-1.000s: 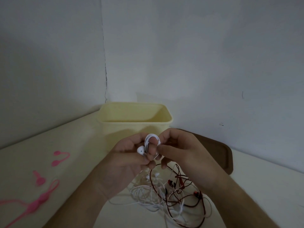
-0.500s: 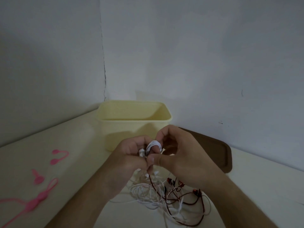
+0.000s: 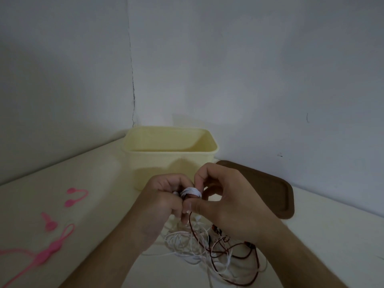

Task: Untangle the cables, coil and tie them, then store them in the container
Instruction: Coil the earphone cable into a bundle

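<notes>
You are in the coiling step. Your left hand (image 3: 164, 196) is curled closed, with several turns of the white cable (image 3: 190, 191) wound around its fingers just above the table. Your right hand (image 3: 224, 196) pinches that cable at the wound bundle between thumb and forefinger, laying the turns on.

Most of the white cable lies loose on the table below your hands, mixed with a dark red cable (image 3: 234, 252) that loops through and over it. So the untangling looks only part done, and nothing is tied or stored.

The next move, as I judge it, calls for feeding more white cable onto the bundle while easing it free of the red loops, so the red one does not get dragged up into the coil.

The pink ties (image 3: 44, 251) wait well to your left on the table. The yellow container (image 3: 172, 163) stands open just behind your hands, and a brown lid (image 3: 268, 190) lies beside it.
</notes>
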`<state>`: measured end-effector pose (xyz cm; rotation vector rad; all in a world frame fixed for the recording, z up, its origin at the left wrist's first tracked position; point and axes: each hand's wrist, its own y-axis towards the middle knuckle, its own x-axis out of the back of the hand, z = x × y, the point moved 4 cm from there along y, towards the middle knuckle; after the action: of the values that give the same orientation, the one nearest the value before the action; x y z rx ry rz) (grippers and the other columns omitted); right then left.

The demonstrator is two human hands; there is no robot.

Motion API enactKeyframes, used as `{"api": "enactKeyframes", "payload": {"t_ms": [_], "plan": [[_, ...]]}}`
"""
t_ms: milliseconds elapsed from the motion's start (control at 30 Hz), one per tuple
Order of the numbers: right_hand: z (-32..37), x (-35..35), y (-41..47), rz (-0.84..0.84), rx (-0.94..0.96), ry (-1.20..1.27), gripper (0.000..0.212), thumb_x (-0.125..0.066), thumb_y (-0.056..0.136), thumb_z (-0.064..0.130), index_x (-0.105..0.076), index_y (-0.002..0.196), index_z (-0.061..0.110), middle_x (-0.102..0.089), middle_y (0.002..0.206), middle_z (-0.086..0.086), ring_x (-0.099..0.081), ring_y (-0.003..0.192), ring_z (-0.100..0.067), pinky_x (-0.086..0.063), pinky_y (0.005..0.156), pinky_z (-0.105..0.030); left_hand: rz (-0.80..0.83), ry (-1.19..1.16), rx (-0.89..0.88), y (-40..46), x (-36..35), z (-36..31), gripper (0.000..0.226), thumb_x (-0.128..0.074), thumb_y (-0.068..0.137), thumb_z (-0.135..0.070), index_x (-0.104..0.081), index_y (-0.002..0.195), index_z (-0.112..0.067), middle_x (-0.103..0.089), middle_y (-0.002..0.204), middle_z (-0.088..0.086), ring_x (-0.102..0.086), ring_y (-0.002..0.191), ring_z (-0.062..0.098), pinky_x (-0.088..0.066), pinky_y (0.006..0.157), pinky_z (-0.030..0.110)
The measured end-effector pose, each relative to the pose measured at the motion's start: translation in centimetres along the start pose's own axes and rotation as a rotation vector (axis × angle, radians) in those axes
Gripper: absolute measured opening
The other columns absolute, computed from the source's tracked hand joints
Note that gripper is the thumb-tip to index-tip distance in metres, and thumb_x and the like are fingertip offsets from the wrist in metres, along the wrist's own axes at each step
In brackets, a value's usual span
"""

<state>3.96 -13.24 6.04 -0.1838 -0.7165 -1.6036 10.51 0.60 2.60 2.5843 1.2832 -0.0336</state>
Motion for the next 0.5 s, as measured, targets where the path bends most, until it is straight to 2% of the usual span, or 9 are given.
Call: {"api": "enactKeyframes", "payload": {"t_ms": [133,367,500], "plan": [[-0.11,-0.28,-0.07,-0.001,0.016,-0.008,0.024,-0.088,0.084,0.015,-0.064,0.082,0.012,-0.071,0.08,-0.003,-0.071,0.076,-0.024,-0.06,0.076,-0.053,-0.001,-0.042,0.022,0.23,0.24,0.61,0.021,-0.051,0.049,0.008,-0.062,0.064,-0.001,-0.049,0.063,0.016,-0.042,0.052,0.024,-0.04,0.049,0.028],[-0.75,-0.8,0.07,-0.011,-0.049,-0.02,0.02,-0.085,0.087,0.016,-0.066,0.091,0.019,-0.075,0.089,0.003,-0.073,0.085,-0.014,-0.063,0.08,-0.043,-0.059,-0.159,0.025,0.32,0.45,0.34,0.023,-0.049,0.051,0.009,-0.058,0.072,0.005,-0.049,0.066,0.015,-0.046,0.053,0.023,-0.041,0.048,0.028],[-0.95,-0.71,0.11,-0.027,-0.042,-0.033,0.014,-0.083,0.09,0.015,-0.071,0.088,0.021,-0.076,0.089,0.003,-0.075,0.09,-0.015,-0.063,0.08,-0.045,-0.068,-0.246,0.056,0.17,0.56,0.14,0.025,-0.048,0.053,0.01,-0.06,0.072,-0.001,-0.047,0.067,0.011,-0.052,0.059,0.019,-0.043,0.049,0.027]]}}
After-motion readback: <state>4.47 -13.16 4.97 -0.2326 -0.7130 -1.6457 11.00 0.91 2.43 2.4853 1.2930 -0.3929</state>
